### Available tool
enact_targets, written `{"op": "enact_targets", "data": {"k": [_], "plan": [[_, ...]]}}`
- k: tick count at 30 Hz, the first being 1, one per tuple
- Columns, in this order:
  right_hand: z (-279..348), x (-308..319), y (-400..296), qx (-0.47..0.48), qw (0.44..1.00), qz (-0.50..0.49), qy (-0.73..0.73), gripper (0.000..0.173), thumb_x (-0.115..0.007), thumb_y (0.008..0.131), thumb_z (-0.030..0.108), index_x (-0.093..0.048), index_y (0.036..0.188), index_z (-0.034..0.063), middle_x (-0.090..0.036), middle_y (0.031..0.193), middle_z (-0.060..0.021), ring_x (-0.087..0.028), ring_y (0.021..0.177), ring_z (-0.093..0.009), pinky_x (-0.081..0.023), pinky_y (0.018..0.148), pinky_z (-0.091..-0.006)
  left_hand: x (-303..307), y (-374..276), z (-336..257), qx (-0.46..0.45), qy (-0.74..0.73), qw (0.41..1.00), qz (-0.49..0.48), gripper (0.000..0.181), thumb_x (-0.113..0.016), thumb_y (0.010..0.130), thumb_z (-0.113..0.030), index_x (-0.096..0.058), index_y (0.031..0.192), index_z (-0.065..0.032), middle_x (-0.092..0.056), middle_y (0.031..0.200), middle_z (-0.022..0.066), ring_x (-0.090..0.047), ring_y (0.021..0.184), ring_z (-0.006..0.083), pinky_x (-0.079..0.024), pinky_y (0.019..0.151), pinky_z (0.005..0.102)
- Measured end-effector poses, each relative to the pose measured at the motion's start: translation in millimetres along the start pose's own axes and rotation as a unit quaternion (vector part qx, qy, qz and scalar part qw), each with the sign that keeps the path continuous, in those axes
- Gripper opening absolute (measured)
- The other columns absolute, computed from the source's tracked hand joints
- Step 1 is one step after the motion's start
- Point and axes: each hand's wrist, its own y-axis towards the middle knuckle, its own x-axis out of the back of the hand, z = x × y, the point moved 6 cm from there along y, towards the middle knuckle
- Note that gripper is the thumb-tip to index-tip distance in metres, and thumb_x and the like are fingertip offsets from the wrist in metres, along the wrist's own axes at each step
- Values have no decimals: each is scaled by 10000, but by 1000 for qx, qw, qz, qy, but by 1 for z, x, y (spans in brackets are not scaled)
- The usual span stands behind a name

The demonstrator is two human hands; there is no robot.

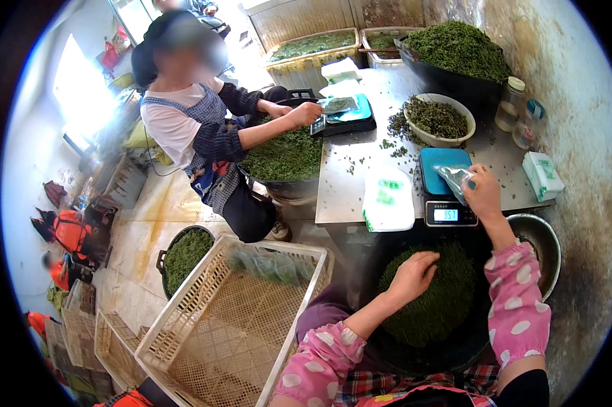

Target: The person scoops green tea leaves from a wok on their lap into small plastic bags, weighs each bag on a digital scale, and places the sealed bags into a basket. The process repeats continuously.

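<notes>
My right hand (pixel 481 191) grips a clear plastic bag (pixel 453 178) by its edge. The bag rests on or just above the blue platform of a digital kitchen scale (pixel 434 162), whose display is lit. Below the table edge, my left hand (pixel 413 277) is over a heap of small green plant pieces (pixel 433 310) in a large black tub (pixel 387 351) in front of me. Its fingers are bent downward, and whether they hold any greens is hidden. A stack of printed plastic bags (pixel 387 201) lies left of the scale.
Across the metal table (pixel 336 198), a co-worker (pixel 183 117) handles a filled bag at another scale (pixel 349 119). A white bowl (pixel 441 119) of darker sprigs and two jars (pixel 510 104) stand near the wall. Left of me is a plastic crate (pixel 219 330) with several filled bags (pixel 272 267).
</notes>
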Motion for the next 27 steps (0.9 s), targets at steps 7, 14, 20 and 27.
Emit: {"op": "enact_targets", "data": {"k": [7,14,20,27], "plan": [[62,36,-29,32,961,274,15,119,-677,724,204,-693,709,86,-636,858,-100,-630,853,-316,-511,732,-421,58,11,-54,-87,135,971,-174,799,-759,773,-66,-361,1463,-6,-427,1424,217,-438,1301,395,-367,1080,448],[89,33,-59,44,899,425,90,166,-650,750,227,-711,771,74,-661,760,-149,-656,740,-350,-524,681,-450,29,4,-22,-20,-50,998,-43,575,-739,750,-32,-547,1293,-44,-650,1128,182,-645,1040,350,-528,858,385],[108,74,-43,109,933,309,148,174,-617,901,186,-696,927,33,-651,1040,-115,-596,981,-321,-467,867,-416,37,-1,-29,32,-82,996,-10,467,-701,807,-141,-504,1226,-82,-651,1009,227,-613,952,453,-524,748,482],[116,69,-73,19,875,453,167,307,-837,725,262,-694,875,35,-653,769,-103,-635,625,-218,-493,595,-333,28,-13,-25,59,-49,996,51,465,-707,772,-159,-516,1194,-123,-664,904,203,-652,892,416,-516,717,466]]}}
